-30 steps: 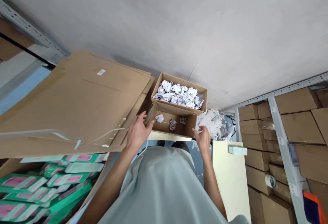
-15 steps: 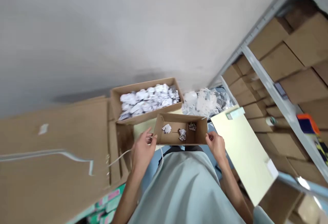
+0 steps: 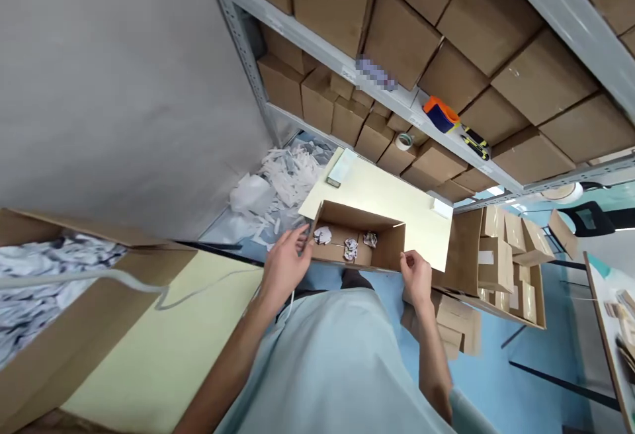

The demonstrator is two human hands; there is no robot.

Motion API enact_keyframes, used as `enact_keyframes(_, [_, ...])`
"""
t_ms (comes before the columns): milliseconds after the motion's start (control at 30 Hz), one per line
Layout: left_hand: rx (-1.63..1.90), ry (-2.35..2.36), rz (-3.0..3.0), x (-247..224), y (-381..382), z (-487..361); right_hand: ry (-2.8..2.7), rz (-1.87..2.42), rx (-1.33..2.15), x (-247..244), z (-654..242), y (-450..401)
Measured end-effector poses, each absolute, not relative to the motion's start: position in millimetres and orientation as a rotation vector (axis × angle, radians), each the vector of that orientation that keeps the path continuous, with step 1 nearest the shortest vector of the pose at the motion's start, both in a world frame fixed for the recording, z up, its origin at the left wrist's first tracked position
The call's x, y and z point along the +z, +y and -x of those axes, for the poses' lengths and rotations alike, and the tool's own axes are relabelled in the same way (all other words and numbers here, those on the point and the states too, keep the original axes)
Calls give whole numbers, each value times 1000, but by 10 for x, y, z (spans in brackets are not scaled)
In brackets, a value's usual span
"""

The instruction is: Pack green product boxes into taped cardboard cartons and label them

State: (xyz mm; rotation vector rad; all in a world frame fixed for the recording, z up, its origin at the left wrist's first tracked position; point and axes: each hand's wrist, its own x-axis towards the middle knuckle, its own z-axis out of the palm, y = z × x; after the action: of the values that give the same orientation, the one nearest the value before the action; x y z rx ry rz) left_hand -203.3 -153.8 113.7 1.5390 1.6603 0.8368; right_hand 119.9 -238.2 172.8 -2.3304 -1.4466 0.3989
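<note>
Head view: I watch left hand (image 3: 286,263) and right hand (image 3: 417,279), fingers clamped on the carton (image 3: 360,219), far shelf labels (image 3: 415,120) illegible.

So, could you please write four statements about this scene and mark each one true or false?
1. The left hand and the right hand hold opposite ends of the small box. True.
2. The small box contains five crumpled papers. False: three are visible inside it.
3. Brown cartons sit on the shelf. True.
4. The white scraps lie on the right hand's side. False: they lie on the left hand's side.
</note>
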Motion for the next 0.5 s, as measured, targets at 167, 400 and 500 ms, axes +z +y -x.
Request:
enact_keyframes(167, [759, 1649, -1653, 1098, -1078, 1054, -1335, 2308, 384, 1629, -1991, -2259])
enact_keyframes(400, [636, 1641, -1756, 959, -677, 158, -1335, 2301, 419, 1521, -2828, -1944])
enact_keyframes(500, [625, 1687, -1840, 947, -558, -14, -1370, 2319, 439, 1497, -3034, -1754])
